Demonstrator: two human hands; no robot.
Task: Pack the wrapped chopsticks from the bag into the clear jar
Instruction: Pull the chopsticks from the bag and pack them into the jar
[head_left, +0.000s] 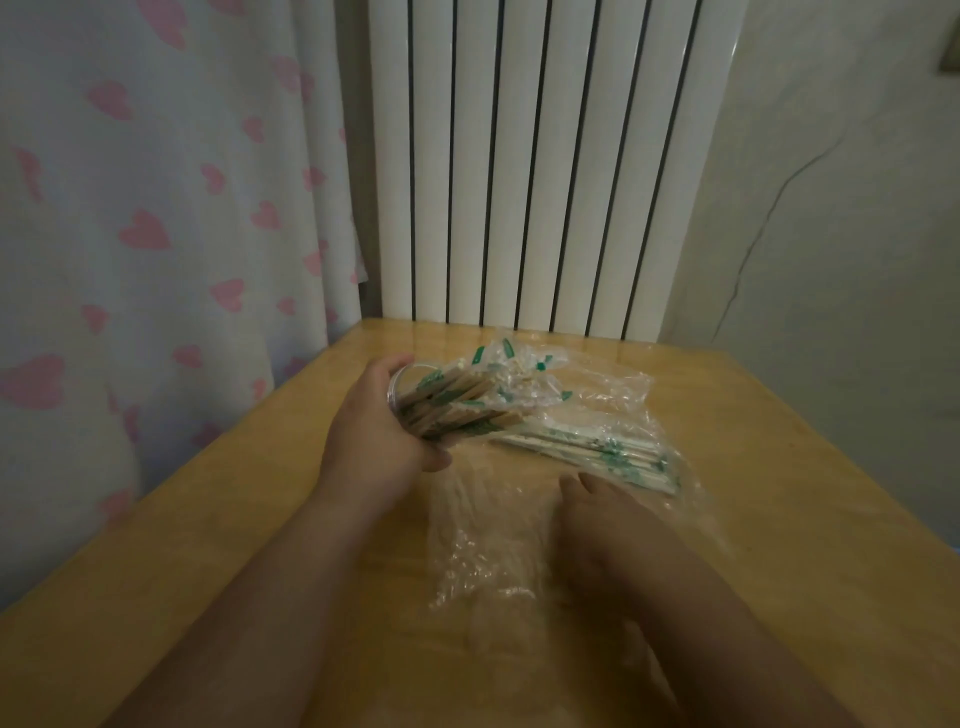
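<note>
My left hand (379, 421) grips the clear jar (415, 395), which is tipped on its side with its mouth toward the right. Several wrapped chopsticks (467, 400) with green print stick out of the jar. More wrapped chopsticks (597, 454) lie on the wooden table (779, 519) inside the crumpled clear plastic bag (483, 545). My right hand (592, 514) rests on the bag just in front of these loose chopsticks, fingers stretched toward them. The hand holds nothing that I can see.
The table stands against a white ribbed radiator (524, 171). A curtain with pink hearts (156, 208) hangs at the left, close to the table's left edge. A pale wall (841, 208) is at the right.
</note>
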